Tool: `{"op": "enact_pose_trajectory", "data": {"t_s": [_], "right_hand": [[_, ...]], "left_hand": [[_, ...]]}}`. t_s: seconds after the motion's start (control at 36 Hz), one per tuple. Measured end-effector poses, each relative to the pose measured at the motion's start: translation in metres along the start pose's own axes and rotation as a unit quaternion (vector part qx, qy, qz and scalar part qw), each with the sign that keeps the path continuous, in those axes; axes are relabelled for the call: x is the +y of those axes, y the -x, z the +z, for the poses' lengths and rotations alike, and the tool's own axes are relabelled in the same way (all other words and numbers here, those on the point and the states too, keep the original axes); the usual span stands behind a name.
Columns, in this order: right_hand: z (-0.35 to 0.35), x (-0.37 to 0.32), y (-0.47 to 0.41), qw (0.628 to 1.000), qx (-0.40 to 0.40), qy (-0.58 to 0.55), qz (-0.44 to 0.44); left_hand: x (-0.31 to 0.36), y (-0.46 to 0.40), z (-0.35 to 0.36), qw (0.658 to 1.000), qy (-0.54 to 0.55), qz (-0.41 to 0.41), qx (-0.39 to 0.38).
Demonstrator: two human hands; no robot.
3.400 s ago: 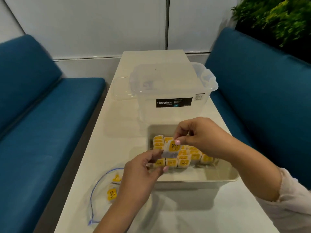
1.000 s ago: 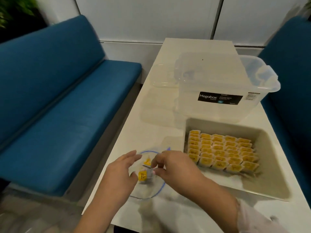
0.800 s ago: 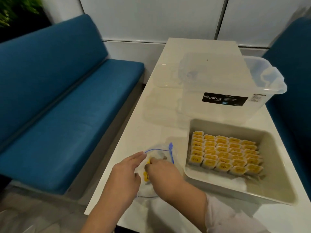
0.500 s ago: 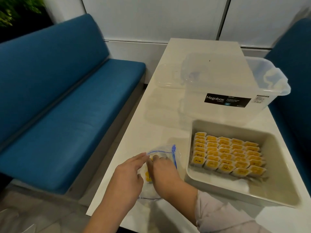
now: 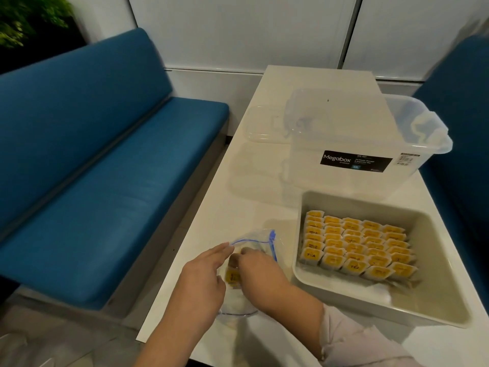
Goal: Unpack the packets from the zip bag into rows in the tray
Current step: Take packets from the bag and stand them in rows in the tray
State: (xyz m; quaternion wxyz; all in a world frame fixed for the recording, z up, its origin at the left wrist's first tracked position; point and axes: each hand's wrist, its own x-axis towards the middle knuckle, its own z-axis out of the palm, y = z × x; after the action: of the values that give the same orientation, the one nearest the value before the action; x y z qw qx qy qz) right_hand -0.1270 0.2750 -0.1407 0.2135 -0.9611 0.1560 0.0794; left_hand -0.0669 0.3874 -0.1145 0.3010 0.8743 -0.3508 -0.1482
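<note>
The clear zip bag with a blue seal lies on the white table, left of the beige tray. Several rows of yellow-labelled packets stand in the tray's far left part. My left hand rests on the bag, its straight fingers touching the blue rim. My right hand reaches into the bag's mouth, its fingertips curled on a packet there; the grip is partly hidden. Another yellow packet shows inside the bag between my hands.
A clear Megabox storage box stands just behind the tray, with its clear lid lying to its left. Blue benches flank the table on both sides. The bag lies close to the table's left edge.
Earlier, both hands held a packet over the tray. They have since moved left to the zip bag, and my right hand has gone into its mouth while my left steadies the rim.
</note>
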Motion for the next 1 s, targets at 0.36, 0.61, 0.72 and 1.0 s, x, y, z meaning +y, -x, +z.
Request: {"op": "enact_pose_trajectory", "data": {"t_s": [0.36, 0.61, 0.72, 1.0], "right_hand": [[-0.052, 0.016, 0.028, 0.940, 0.114, -0.315, 0.062], [-0.070, 0.025, 0.037, 0.852, 0.156, -0.498, 0.051], [-0.077, 0.021, 0.041, 0.831, 0.151, -0.534, 0.040], [-0.089, 0.028, 0.047, 0.872, 0.218, -0.437, 0.029]], "left_hand": [[0.012, 0.002, -0.009, 1.000, 0.025, 0.011, -0.006], [0.033, 0.002, -0.021, 0.979, 0.201, -0.025, 0.036], [0.040, 0.000, -0.020, 0.962, 0.270, -0.030, 0.036], [0.045, -0.001, -0.017, 0.972, 0.231, 0.020, 0.050]]}}
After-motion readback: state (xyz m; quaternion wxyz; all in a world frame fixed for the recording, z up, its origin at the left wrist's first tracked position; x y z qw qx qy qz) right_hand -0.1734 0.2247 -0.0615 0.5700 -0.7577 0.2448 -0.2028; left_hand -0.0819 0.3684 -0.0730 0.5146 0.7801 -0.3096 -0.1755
